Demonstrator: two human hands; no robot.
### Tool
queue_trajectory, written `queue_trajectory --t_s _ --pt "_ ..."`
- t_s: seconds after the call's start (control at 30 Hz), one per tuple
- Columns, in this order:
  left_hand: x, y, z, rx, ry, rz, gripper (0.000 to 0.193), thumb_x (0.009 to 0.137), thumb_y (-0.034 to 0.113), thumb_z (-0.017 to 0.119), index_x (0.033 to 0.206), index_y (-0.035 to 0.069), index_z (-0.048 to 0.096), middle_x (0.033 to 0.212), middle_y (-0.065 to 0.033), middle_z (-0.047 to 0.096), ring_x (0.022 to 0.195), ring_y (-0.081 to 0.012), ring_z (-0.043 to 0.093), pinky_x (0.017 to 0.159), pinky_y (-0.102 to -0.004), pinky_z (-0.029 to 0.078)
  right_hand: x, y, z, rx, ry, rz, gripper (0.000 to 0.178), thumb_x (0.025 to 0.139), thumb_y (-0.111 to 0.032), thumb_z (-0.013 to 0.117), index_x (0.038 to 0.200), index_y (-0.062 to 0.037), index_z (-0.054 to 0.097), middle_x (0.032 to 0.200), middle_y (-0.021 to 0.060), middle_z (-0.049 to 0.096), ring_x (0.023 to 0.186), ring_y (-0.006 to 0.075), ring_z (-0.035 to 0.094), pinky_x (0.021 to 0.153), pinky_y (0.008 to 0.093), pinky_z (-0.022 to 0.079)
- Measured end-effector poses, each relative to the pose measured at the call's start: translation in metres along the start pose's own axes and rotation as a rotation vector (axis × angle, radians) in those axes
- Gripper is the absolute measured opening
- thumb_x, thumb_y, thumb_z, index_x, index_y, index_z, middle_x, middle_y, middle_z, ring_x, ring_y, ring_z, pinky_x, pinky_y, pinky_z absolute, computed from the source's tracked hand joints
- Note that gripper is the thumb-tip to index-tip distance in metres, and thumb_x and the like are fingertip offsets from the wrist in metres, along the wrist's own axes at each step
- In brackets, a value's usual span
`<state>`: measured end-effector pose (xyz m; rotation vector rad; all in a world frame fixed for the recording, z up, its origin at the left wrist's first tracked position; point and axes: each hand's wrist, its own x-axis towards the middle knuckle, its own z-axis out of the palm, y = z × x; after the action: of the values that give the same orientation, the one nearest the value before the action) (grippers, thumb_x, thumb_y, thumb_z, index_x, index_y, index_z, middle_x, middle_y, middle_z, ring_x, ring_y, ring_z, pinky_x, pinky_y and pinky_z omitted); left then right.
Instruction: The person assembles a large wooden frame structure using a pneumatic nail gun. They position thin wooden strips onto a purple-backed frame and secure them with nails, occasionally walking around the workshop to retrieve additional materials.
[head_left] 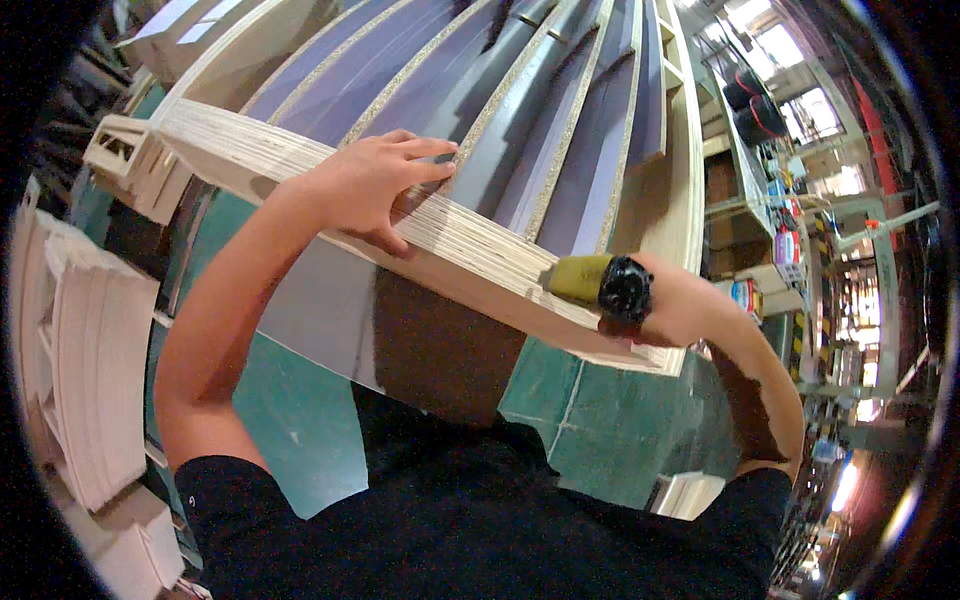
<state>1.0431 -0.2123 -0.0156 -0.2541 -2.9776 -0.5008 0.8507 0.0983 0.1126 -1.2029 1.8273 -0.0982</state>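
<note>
A long pale plywood edge crosses in front of me, part of a large frame. My left hand rests on it, fingers spread and thumb over the near side, with nothing held. Towards the right end of the same edge, my right hand is closed round an object with a black rounded part and a yellow-green block-like part. This object lies against the plywood; its exact kind I cannot make out. Most of the right fingers are hidden. Beyond the edge, several grey-purple curved slats with speckled edges run away inside the frame.
Stacked curved pale wooden pieces stand at the left, near a small wooden frame piece. Shelving with containers lines the right side. The floor is green. A pale stack sits low at the right.
</note>
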Motion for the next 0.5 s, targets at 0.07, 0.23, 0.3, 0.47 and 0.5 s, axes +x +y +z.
queue_trajectory --t_s 0.07,0.23,0.3,0.47,0.5 --pt "-0.001 -0.010 0.006 -0.009 0.109 0.115 0.093 0.054 0.042 0.091 0.131 0.002 0.057 0.155 -0.0117 0.043 0.136 -0.0334 0.047 0.108 -0.0427 0.045 0.016 -0.028 -0.010 -0.048 0.023 0.025 0.060 0.078 -0.023 0.085 0.128 -0.0030 0.059 0.115 0.0174 0.066 0.105 0.0276 0.064 0.097 0.0355 0.049" --pt "0.005 -0.006 0.013 -0.170 0.095 0.077 0.073 0.059 0.040 0.084 0.117 0.002 0.063 0.152 -0.0092 0.049 0.118 -0.0319 0.062 0.092 -0.0427 0.054 0.055 -0.065 -0.027 -0.077 0.098 0.072 0.060 0.076 -0.023 0.086 0.124 -0.0009 0.059 0.112 0.0181 0.066 0.104 0.0283 0.065 0.095 0.0359 0.050" --pt "0.004 -0.004 0.007 -0.181 0.062 0.043 0.072 0.060 0.040 0.083 0.117 0.001 0.062 0.151 -0.0078 0.050 0.105 -0.0320 0.068 0.082 -0.0432 0.057 0.074 -0.070 -0.029 -0.059 0.111 0.134 0.055 0.076 -0.019 0.085 0.121 -0.0001 0.060 0.108 0.0166 0.068 0.101 0.0259 0.065 0.093 0.0355 0.051" --pt "0.002 -0.015 0.007 -0.193 0.061 0.068 0.084 0.061 0.052 0.085 0.124 0.003 0.060 0.151 -0.0092 0.049 0.106 -0.0365 0.068 0.084 -0.0468 0.057 0.100 -0.087 -0.027 -0.074 0.101 0.133 0.046 0.076 -0.009 0.081 0.117 0.0004 0.062 0.106 0.0123 0.071 0.098 0.0199 0.066 0.091 0.0332 0.051" --pt "0.003 -0.016 0.008 -0.198 0.065 0.072 0.084 0.061 0.053 0.085 0.124 0.004 0.060 0.151 -0.0091 0.049 0.106 -0.0366 0.068 0.084 -0.0471 0.057 0.102 -0.086 -0.026 -0.041 0.111 0.077 0.045 0.074 -0.010 0.080 0.114 -0.0001 0.063 0.101 0.0129 0.071 0.094 0.0214 0.066 0.089 0.0345 0.052"
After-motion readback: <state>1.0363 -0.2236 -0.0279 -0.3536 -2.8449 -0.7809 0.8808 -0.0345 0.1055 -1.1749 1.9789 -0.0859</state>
